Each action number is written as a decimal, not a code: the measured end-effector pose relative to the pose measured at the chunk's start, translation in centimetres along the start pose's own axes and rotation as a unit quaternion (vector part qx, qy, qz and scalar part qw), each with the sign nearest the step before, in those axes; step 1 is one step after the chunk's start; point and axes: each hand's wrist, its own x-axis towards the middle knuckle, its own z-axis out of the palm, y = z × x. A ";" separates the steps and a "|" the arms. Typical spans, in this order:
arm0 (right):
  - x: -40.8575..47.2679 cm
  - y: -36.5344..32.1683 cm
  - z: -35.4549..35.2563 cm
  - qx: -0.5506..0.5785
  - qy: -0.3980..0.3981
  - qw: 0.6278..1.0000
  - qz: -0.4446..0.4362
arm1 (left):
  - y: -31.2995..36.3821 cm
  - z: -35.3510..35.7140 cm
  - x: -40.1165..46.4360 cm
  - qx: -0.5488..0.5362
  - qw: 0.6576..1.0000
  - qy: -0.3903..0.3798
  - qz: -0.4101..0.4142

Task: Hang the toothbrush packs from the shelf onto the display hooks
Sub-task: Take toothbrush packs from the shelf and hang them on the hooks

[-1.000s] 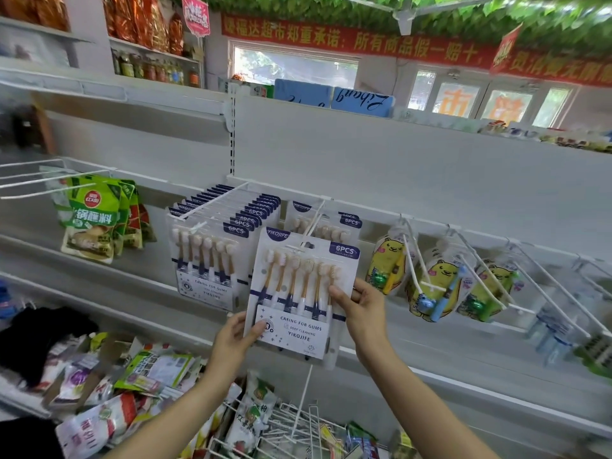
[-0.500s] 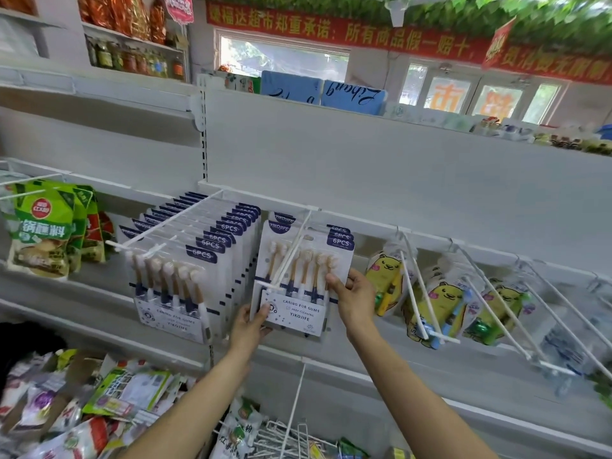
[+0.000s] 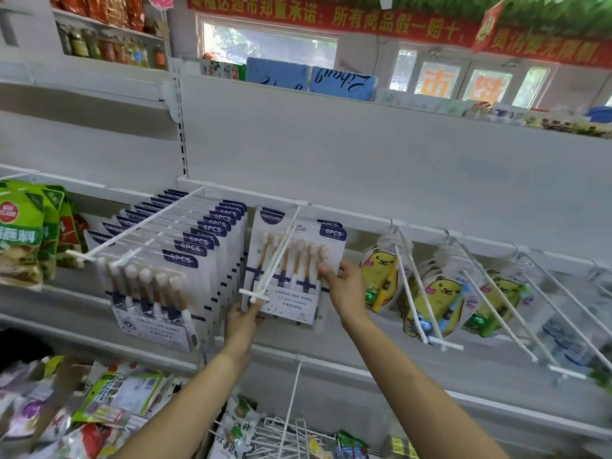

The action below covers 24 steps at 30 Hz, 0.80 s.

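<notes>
A white toothbrush pack (image 3: 298, 270) with navy corners and six gold-handled brushes hangs far back on the middle white display hook (image 3: 275, 260), close to the back panel. My left hand (image 3: 243, 321) pinches its lower left corner. My right hand (image 3: 342, 286) grips its right edge. One or two more packs hang behind it. To the left, a second hook (image 3: 132, 231) carries a full row of several identical packs (image 3: 155, 289).
Yellow bear-print children's toothbrush bags (image 3: 430, 299) hang on hooks to the right, with long bare hook ends (image 3: 496, 316) sticking out. Green snack bags (image 3: 23, 233) hang at far left. Loose packets (image 3: 99, 402) and spare wire hooks (image 3: 291, 432) lie on the shelf below.
The pack has slid from the hook's tip back along the hook toward the panel. Both hands moved forward with it and still hold it.
</notes>
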 end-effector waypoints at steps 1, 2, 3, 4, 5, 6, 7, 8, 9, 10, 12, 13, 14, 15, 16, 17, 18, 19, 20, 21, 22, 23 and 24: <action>-0.1 -0.1 -0.3 -0.023 -0.011 1.000 0.005 | -0.2 -0.1 -0.4 0.016 1.000 -0.005 -0.020; -0.4 -0.1 -0.9 -0.058 -0.017 0.998 0.012 | -0.3 -0.3 -0.7 0.037 0.998 -0.012 -0.047; -0.7 -0.2 -1.6 -0.098 -0.015 0.995 0.019 | -0.4 -0.5 -1.0 0.059 0.995 -0.017 -0.075; -1.4 -0.2 -2.4 -0.136 -0.007 0.990 0.024 | -0.5 -0.6 -1.4 0.088 0.991 -0.018 -0.094; -2.2 -0.1 -3.3 -0.159 0.002 0.987 0.025 | -0.4 -0.7 -1.9 0.123 0.988 -0.021 -0.093; -3.2 0.1 -4.4 -0.176 0.001 0.984 0.020 | -0.2 -0.6 -2.6 0.163 0.984 -0.026 -0.069; -4.3 0.3 -5.4 -0.196 -0.010 0.980 0.007 | -0.1 -0.5 -3.4 0.207 0.977 -0.035 -0.026; -5.5 0.6 -6.4 -0.229 -0.026 0.973 -0.011 | 0.1 -0.3 -4.3 0.243 0.968 -0.051 0.034; -6.6 1.0 -7.5 -0.268 -0.041 0.962 -0.030 | 0.3 -0.2 -5.3 0.270 0.955 -0.075 0.101; -7.8 1.2 -8.7 -0.309 -0.052 0.948 -0.046 | 0.6 0.0 -6.3 0.304 0.934 -0.099 0.162; -9.9 1.4 -11.2 -0.378 -0.066 0.921 -0.075 | 1.2 0.4 -7.9 0.374 0.875 -0.146 0.270; -11.1 1.6 -12.4 -0.398 -0.075 0.909 -0.095 | 1.6 0.9 -8.7 0.404 0.842 -0.168 0.315; -12.3 1.6 -13.7 -0.412 -0.085 0.900 -0.113 | 2.0 1.4 -9.5 0.429 0.812 -0.188 0.348; -13.6 1.4 -14.9 -0.423 -0.090 0.892 -0.128 | 2.5 2.1 -10.4 0.448 0.780 -0.209 0.383; -14.9 1.2 -16.2 -0.436 -0.093 0.885 -0.133 | 2.9 3.0 -11.3 0.463 0.746 -0.232 0.419; -16.2 1.1 -17.5 -0.447 -0.095 0.879 -0.138 | 3.1 3.9 -12.2 0.476 0.713 -0.257 0.447; -17.3 0.9 -18.8 -0.459 -0.094 0.872 -0.141 | 3.4 5.0 -13.2 0.481 0.683 -0.278 0.474; -18.4 0.8 -20.0 -0.472 -0.092 0.864 -0.145 | 3.4 6.2 -14.1 0.486 0.658 -0.295 0.495; -19.4 0.7 -21.4 -0.485 -0.088 0.857 -0.148 | 3.3 7.5 -15.0 0.488 0.634 -0.308 0.515; -20.3 0.7 -22.8 -0.494 -0.082 0.852 -0.153 | 3.2 8.8 -16.0 0.490 0.615 -0.320 0.529; -21.1 0.7 -24.2 -0.500 -0.074 0.848 -0.158 | 2.9 10.3 -16.9 0.487 0.601 -0.330 0.540; -21.9 0.8 -25.7 -0.503 -0.068 0.846 -0.161 | 2.5 11.7 -17.8 0.481 0.591 -0.342 0.550; -22.7 0.9 -27.2 -0.505 -0.063 0.845 -0.163 | 2.1 13.2 -18.7 0.471 0.583 -0.354 0.560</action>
